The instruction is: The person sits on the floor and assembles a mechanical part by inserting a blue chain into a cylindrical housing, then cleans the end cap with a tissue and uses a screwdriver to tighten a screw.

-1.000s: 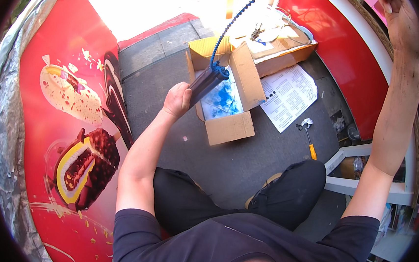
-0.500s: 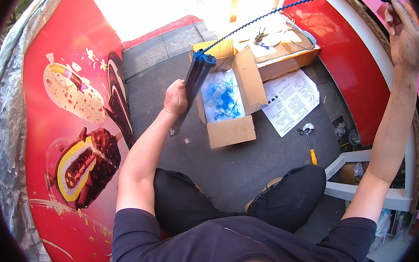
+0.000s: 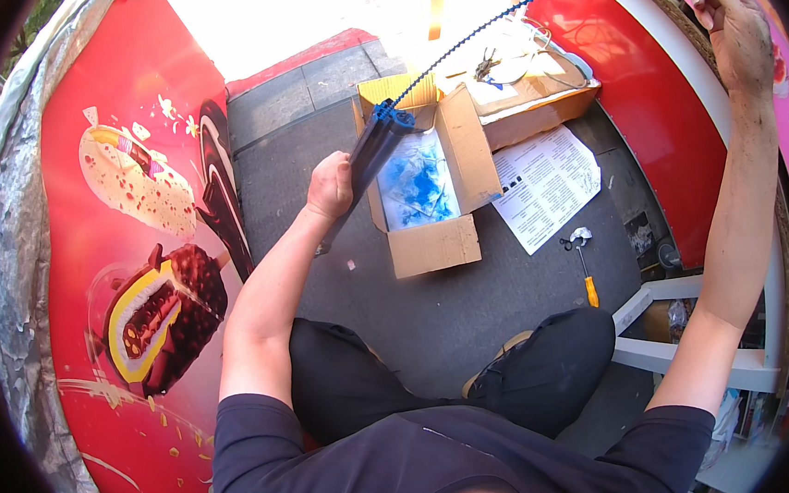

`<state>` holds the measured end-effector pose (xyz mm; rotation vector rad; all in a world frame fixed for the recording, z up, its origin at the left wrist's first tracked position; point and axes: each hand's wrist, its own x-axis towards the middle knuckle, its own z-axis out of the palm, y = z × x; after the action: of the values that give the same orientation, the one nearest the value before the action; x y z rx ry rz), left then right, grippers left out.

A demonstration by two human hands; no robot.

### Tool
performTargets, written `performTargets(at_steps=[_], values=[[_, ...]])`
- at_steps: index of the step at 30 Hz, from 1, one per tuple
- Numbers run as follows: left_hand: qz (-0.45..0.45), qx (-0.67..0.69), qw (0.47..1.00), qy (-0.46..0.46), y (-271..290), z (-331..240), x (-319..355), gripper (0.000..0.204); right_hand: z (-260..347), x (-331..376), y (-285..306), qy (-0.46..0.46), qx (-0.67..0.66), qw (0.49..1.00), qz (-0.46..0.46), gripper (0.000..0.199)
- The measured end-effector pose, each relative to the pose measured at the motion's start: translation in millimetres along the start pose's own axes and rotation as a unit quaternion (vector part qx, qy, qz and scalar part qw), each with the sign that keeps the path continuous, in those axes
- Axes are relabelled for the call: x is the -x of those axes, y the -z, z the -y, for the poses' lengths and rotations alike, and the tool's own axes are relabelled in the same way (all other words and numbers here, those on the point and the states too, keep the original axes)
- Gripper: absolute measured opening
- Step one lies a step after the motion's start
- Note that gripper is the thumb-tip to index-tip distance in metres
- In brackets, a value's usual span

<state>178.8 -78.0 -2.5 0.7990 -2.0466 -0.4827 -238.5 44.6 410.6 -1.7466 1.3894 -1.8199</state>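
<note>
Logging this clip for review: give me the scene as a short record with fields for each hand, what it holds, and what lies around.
left hand: left hand grips a dark tube with a blue end
right hand: right hand raised, pinching the end of a blue beaded cord
cord: runs from the tube's blue end up to the right hand
below: open cardboard box with blue plastic inside
floor: printed sheet, screwdriver
</note>
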Motion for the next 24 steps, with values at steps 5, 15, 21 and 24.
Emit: performTargets(at_steps=[5,15,21,24], values=[[0.022,-0.002,1.0,-0.006,1,5,3,0.051,-22,5,-8,-0.013,0.043,0.995,0.083,0.03],[0.086,-0.045,0.995,-0.028,3,2,3,0.038,-105,70,3,-0.107,0.089,0.978,0.153,0.026],[0.215,-0.083,0.973,-0.015,5,-20,-27,0.033,-177,135,-3,-0.234,0.037,0.954,0.184,0.028],[0.299,-0.127,0.945,-0.024,4,-36,-52,0.036,-213,168,-9,-0.25,0.023,0.947,0.201,0.027]])
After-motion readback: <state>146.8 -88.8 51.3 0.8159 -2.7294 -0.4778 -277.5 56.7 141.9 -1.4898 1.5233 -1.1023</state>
